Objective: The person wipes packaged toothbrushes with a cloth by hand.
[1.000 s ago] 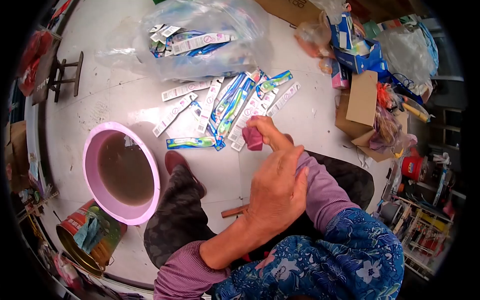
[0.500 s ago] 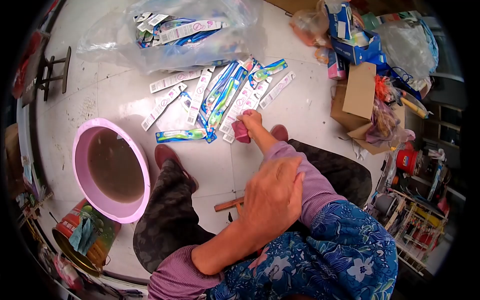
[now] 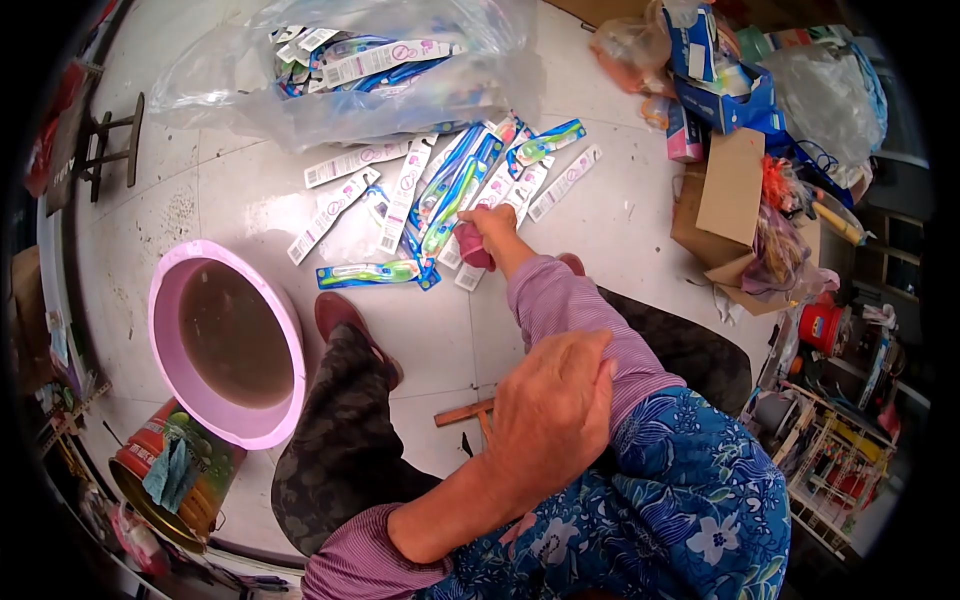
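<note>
My right hand (image 3: pixel 492 232) reaches forward over the pile of packaged toothbrushes (image 3: pixel 458 185), its fingers closed on a dark pink cloth (image 3: pixel 474 246). The cloth is at the near edge of the pile, beside the white card backs; whether it touches them I cannot tell. Blue and green toothbrush packs lie loosely across one another, some face up, some with barcodes up. Nearer to me, my left hand (image 3: pixel 560 395) is raised in front of my body by the right sleeve, back upward. Its fingers curl under and out of sight, so anything inside is hidden.
A large clear plastic bag (image 3: pixel 230 105) with more toothbrush packs lies beyond the pile. At left stand a pink basin (image 3: pixel 168 345) of murky water and a tin (image 3: pixel 215 470) with a teal rag (image 3: pixel 172 475). A cardboard box (image 3: pixel 722 190) and clutter fill the right side.
My right hand has shifted slightly left and toward the pile with the cloth still in it. The left hand stays raised and closed, nearly unmoved. The view has shifted slightly.
</note>
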`<state>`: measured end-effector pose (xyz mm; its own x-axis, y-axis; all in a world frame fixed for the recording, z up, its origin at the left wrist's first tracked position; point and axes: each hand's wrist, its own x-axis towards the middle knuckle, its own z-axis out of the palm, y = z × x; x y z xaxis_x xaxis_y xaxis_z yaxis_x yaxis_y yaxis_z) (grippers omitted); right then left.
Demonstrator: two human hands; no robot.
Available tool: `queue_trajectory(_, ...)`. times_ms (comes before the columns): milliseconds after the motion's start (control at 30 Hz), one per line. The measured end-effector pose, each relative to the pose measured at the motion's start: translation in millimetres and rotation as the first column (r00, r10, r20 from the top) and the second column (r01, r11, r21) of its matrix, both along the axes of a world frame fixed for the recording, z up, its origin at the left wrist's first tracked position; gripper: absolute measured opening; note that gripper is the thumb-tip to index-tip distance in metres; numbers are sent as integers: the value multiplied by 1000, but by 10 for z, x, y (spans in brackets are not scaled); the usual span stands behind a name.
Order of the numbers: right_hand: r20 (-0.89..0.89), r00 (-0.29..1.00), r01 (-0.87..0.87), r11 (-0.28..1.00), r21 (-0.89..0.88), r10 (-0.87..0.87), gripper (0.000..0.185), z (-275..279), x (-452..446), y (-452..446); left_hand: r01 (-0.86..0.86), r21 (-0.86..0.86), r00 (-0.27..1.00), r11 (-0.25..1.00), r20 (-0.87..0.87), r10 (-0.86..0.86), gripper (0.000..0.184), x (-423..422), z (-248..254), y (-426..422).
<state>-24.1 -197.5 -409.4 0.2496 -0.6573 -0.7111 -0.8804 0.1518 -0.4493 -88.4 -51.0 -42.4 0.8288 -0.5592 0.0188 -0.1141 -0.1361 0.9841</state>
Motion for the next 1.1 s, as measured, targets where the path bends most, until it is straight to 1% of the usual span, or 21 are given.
queue_trajectory(33, 93, 987, 128, 991, 30, -131, 42, -47, 18, 0, -11, 4, 1000, 1000, 3, 11, 23, -1, -6, -14)
queue_trajectory(67, 92, 987, 132, 991, 27, -134, 42, -72, -23, -30, -21, 6, 1000, 1000, 6, 20, 23, -4, -10, -24)
queue_trajectory(100, 155, 981, 109, 991, 82, -121, 41, 2, -64, -30, -16, 5, 1000, 1000, 6, 16, 23, -9, -19, -33)
queue_trajectory(133, 219, 969, 82, 988, 134, -110, 40, 136, -90, -15, -16, 4, 1000, 1000, 15, 16, 23, -11, -31, -41)
queue_trajectory(233, 286, 947, 109, 983, 150, -149, 41, 602, -202, 10, -7, 13, 1000, 1000, 20, 7, 23, -19, -29, -56)
queue_trajectory(267, 286, 946, 112, 983, 148, -151, 41, 664, -275, 4, 1, 25, 1000, 1000, 20, -2, 22, -21, -25, -59)
queue_trajectory(333, 196, 977, 86, 996, -2, -84, 40, 663, -432, -81, 13, 19, 1000, 1000, 15, -14, 22, -37, -35, -71)
queue_trajectory(367, 146, 985, 93, 995, -22, -89, 38, 121, -616, -229, 23, 16, 1000, 1000, 11, -23, 22, -45, -43, -82)
queue_trajectory(400, 145, 985, 96, 995, -24, -92, 38, 186, -655, -246, 26, 15, 1000, 1000, 10, -26, 22, -57, -48, -87)
queue_trajectory(467, 220, 965, 104, 980, 168, -140, 37, 309, -730, -238, 35, 19, 999, 999, 15, -35, 21, -76, -58, -94)
queue_trajectory(533, 260, 952, 110, 971, 211, -164, 38, 291, -723, -221, 39, 22, 999, 999, 14, -39, 21, -86, -67, -96)
queue_trajectory(600, 275, 912, 195, 911, 363, -305, 41, 289, -667, -163, 41, 26, 999, 999, 13, -42, 21, -88, -77, -100)
queue_trajectory(633, 223, 909, 262, 898, 353, -353, 42, 298, -618, -119, 47, 34, 999, 998, 12, -47, 21, -86, -81, -103)
queue_trajectory(667, 224, 908, 260, 896, 360, -354, 42, 303, -550, -76, 50, 46, 999, 998, 15, -51, 21, -74, -93, -100)
queue_trajectory(733, 88, 833, 498, 809, 313, -546, 40, 398, -455, -13, 50, 48, 999, 998, 12, -50, 21, -77, -102, -99)
queue_trajectory(867, 120, 819, 500, 800, 332, -561, 38, 542, -452, -26, 57, 51, 998, 997, 26, -59, 20, -88, -112, -106)
queue_trajectory(933, 165, 845, 424, 827, 369, -508, 38, 577, -444, -74, 61, 46, 998, 997, 27, -62, 20, -83, -97, -118)
queue_trajectory(967, 175, 844, 422, 829, 367, -507, 38, 606, -441, -115, 64, 47, 998, 997, 26, -65, 20, -77, -90, -121)
queue_trajectory(1033, 259, 893, 218, 858, 465, -368, 36, 779, -452, -211, 71, 66, 997, 995, 29, -73, 20, -80, -107, -122)
queue_trajectory(1067, 271, 889, 218, 861, 460, -370, 36, 875, -447, -267, 78, 90, 996, 993, 26, -81, 20, -75, -118, -124)
queue_trajectory(1100, 281, 899, 155, 845, 512, -335, 35, 1043, -403, -318, 81, 81, 996, 993, 41, -85, 20, -56, -120, -124)
